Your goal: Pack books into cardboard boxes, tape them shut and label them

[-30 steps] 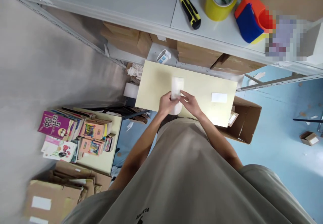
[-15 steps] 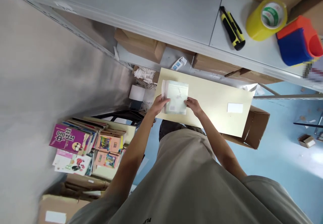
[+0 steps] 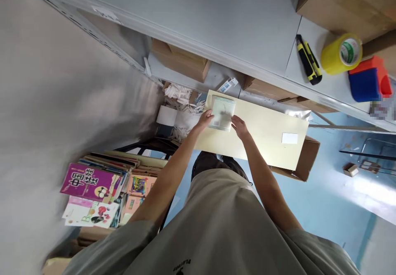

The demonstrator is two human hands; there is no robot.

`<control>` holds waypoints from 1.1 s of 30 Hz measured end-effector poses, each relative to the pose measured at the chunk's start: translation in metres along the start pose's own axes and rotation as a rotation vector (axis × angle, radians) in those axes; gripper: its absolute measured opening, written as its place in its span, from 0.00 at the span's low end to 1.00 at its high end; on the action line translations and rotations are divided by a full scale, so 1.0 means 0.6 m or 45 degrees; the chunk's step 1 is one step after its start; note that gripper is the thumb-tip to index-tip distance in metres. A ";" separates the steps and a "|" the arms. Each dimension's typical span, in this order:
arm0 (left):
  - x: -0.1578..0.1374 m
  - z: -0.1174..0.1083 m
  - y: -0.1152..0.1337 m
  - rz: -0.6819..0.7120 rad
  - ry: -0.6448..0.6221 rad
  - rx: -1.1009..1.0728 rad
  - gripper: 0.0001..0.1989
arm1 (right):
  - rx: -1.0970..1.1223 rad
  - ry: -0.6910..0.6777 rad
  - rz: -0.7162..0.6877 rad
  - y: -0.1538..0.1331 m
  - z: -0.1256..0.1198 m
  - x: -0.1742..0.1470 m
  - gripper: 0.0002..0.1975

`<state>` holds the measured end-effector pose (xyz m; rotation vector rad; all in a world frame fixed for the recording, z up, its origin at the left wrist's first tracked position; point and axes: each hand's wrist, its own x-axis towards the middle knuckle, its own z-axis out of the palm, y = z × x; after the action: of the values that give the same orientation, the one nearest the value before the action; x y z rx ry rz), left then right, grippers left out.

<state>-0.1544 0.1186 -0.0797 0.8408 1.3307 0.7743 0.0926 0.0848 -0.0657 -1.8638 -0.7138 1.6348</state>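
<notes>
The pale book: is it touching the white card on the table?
Apart: the head view shows the right hand and tabletop between pale book and white card.

A pale green rectangular book (image 3: 222, 112), seemingly closed, with a barcode near its lower left corner and a faint dark mark higher up, lies flat toward the tabletop's (image 3: 262, 132) left end.

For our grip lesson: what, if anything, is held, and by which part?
The left hand holds a pale book by its left edge; the right hand is at its right edge, grip unclear.
</notes>
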 end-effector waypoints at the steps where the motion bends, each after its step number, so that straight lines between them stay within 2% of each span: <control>1: -0.013 -0.005 -0.002 -0.043 0.012 -0.016 0.18 | 0.019 -0.018 0.003 -0.002 -0.004 -0.008 0.37; 4: -0.069 -0.018 -0.008 -0.208 0.034 -0.124 0.30 | 0.095 -0.076 -0.012 -0.005 -0.005 -0.034 0.34; 7: -0.140 -0.028 -0.018 -0.266 0.048 -0.267 0.40 | 0.150 -0.136 -0.020 -0.009 0.004 -0.062 0.28; 13: -0.285 -0.044 -0.040 -0.132 0.220 -0.471 0.38 | 0.200 -0.315 -0.023 -0.019 0.033 -0.122 0.25; 17: -0.396 -0.065 -0.053 0.039 0.390 -0.546 0.34 | 0.206 -0.506 -0.074 -0.001 0.058 -0.179 0.25; 20: -0.498 -0.076 -0.074 0.198 0.536 -0.622 0.31 | 0.246 -0.692 -0.037 0.040 0.083 -0.232 0.25; 23: -0.617 -0.077 -0.111 0.306 0.688 -0.711 0.32 | 0.243 -0.921 0.085 0.099 0.121 -0.291 0.23; 28: -0.831 -0.080 -0.192 0.331 0.956 -0.832 0.34 | 0.153 -1.212 0.243 0.205 0.212 -0.413 0.18; 33: -1.019 -0.126 -0.291 0.288 1.319 -1.010 0.26 | -0.024 -1.435 0.311 0.287 0.294 -0.544 0.16</control>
<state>-0.2837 -0.4907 0.0684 -0.1227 1.5844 1.9068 -0.1155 -0.2565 0.0218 -0.9048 -0.9211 2.8332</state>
